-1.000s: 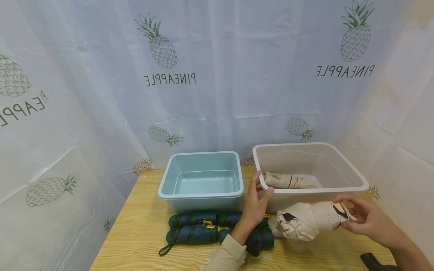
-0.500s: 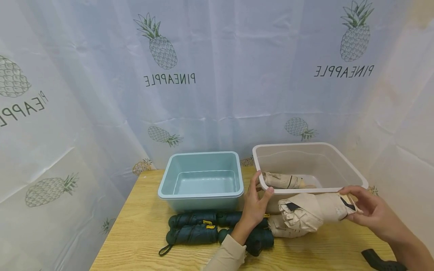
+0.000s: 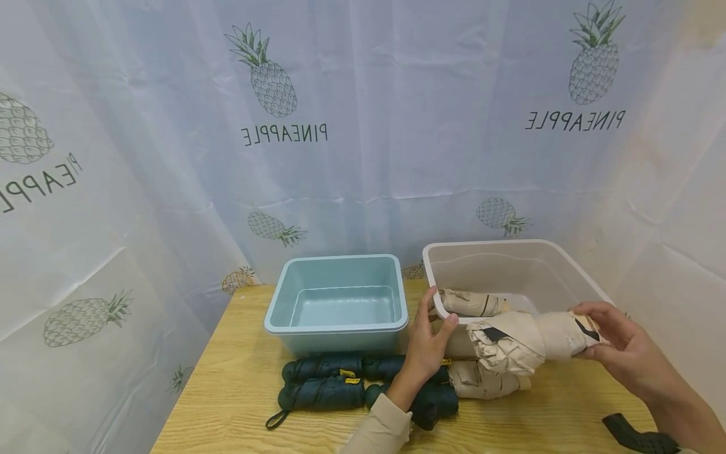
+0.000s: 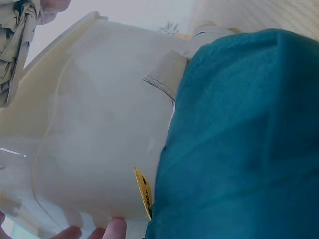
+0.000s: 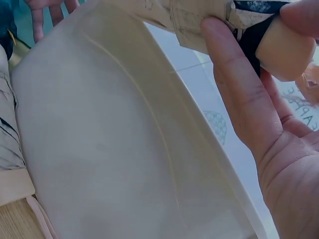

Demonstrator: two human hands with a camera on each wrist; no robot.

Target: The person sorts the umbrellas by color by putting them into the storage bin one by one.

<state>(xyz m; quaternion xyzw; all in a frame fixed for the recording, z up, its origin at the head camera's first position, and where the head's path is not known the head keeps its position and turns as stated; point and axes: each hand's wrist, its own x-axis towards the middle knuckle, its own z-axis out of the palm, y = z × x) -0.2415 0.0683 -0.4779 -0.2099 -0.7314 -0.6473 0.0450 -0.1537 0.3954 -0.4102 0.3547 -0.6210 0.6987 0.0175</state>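
My right hand (image 3: 624, 356) holds a beige folded umbrella (image 3: 535, 337) by its handle end, thumb and fingers round the handle (image 5: 286, 49). The umbrella is raised over the front rim of a large beige bin (image 3: 518, 246), its gathered fabric end pointing left. At the bin's front left corner rests my left hand (image 3: 426, 350), thumb and straight fingers spread on the rim and outer wall. Inside the bin lies another beige umbrella (image 3: 469, 302), by the left wall. Close to my left wrist a dark teal umbrella (image 4: 239, 139) fills much of the left wrist view.
An open light blue bin (image 3: 337, 293) stands left of the beige one. Several dark teal umbrellas (image 3: 322, 394) lie in rows in front of the bins, with a beige umbrella (image 3: 488, 380) at their right. A black curved object (image 3: 632, 435) sits near the front right.
My right hand has raised the beige umbrella and shifted it slightly right, up to the bin's front rim, uncovering more of the beige umbrella on the table. My left hand has stayed at the corner.
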